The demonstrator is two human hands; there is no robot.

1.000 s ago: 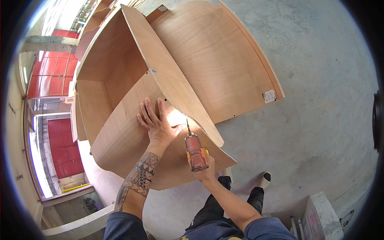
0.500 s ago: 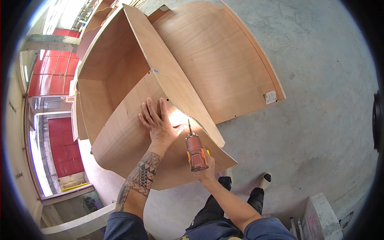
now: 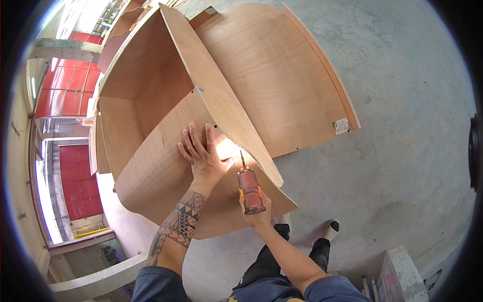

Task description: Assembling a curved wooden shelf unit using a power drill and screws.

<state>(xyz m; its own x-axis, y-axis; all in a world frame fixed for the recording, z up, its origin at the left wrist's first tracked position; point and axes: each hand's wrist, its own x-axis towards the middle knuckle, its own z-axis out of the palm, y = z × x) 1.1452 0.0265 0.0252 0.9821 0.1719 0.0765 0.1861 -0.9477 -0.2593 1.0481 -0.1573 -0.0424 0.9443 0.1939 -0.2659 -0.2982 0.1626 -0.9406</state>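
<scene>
- plywood cabinet (image 3: 151,100) lies open on the concrete floor (image 3: 402,151); pale brown panels, one slanting
- left hand (image 3: 204,156) flat on the panel, fingers spread
- right hand (image 3: 256,211), fingers wrapped round an orange drill (image 3: 250,186), bit at the panel edge

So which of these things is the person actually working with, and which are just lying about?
In use:
- orange power drill in the right hand
- open plywood cabinet carcass, with the left hand flat on its panel

Lying about:
- loose flat plywood panel on the concrete floor
- white block
</scene>
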